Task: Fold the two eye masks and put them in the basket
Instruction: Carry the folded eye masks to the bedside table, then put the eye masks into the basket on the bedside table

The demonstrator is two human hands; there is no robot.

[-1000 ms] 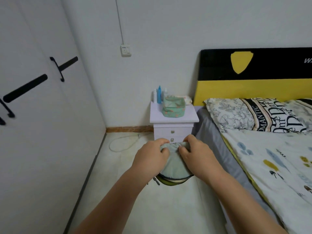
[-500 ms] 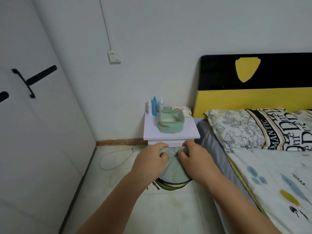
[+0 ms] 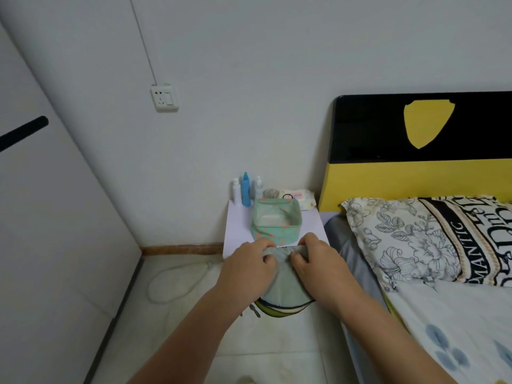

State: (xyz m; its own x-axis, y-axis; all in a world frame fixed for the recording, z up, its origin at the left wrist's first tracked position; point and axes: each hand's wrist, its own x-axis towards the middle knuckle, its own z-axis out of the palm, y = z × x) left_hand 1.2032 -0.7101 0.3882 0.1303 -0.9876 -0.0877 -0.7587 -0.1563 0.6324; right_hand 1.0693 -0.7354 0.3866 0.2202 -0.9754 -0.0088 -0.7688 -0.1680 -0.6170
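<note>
We see only the rounded lower edge of the second, yellow-green eye mask point(image 3: 279, 311), the rest lying beneath the grey-green eye mask point(image 3: 284, 284) stacked on it. Our left hand point(image 3: 248, 268) and right hand point(image 3: 318, 266) cover that upper mask's sides and its top corners. The hands also block the near edge of the nightstand point(image 3: 238, 225) and the basket's point(image 3: 275, 221) lower front. The headboard point(image 3: 421, 151), pillow point(image 3: 426, 239) and black handle point(image 3: 23, 133) run off the frame. The wipes pack's point(image 3: 297, 196) print is too small to read.
</note>
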